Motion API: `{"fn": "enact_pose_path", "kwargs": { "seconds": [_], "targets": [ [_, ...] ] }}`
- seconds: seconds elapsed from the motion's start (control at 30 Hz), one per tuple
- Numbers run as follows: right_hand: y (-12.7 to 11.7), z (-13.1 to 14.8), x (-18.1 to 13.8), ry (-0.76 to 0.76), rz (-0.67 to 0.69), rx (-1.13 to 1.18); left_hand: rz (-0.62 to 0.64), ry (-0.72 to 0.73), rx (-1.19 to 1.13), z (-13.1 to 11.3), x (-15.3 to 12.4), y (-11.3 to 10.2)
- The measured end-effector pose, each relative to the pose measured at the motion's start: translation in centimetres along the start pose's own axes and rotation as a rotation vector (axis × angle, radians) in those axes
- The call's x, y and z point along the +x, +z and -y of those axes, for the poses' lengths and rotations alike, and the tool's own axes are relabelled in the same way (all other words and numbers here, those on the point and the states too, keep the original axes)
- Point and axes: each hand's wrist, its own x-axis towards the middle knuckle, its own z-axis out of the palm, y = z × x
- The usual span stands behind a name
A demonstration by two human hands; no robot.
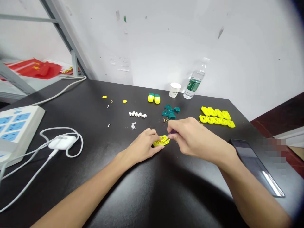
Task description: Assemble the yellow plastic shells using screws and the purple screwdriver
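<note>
My left hand (146, 142) is closed on the left end of a small yellow plastic shell (163, 139), pinning it against the black table. Small parts show inside the shell, too tiny to name. In a pinch, my right hand (190, 134) holds a small dark thin-tipped tool (174, 131), most of it hidden by the fingers. Its tip reaches down to the shell's right end. Just beyond my hands lie small brass-coloured pieces (165, 120) and dark green plastic caps (170, 111). White plastic parts (137, 114) form a row, with small pale ring-shaped pieces (133, 125) nearer me.
Two rows of yellow shells (217, 120) lie at right, near a phone (256, 166). Two yellow-and-green pieces (154, 98), a paper cup (175, 90) and a water bottle (195, 81) stand toward the wall. A power strip (20, 126) and white cables (33, 174) occupy the left.
</note>
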Motion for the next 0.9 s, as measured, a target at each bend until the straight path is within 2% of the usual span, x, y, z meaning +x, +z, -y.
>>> {"fn": "enact_pose_path", "kwargs": {
  "seconds": [0.7, 0.9],
  "targets": [
    [0.24, 0.69, -0.07, 0.052, -0.022, -0.078, -0.009, -0.025, 0.019, -0.21, -0.01, 0.1],
    [-0.29, 0.31, -0.28, 0.06, -0.005, -0.027, -0.014, 0.026, -0.019, 0.27, 0.11, 0.1]
  ]
}}
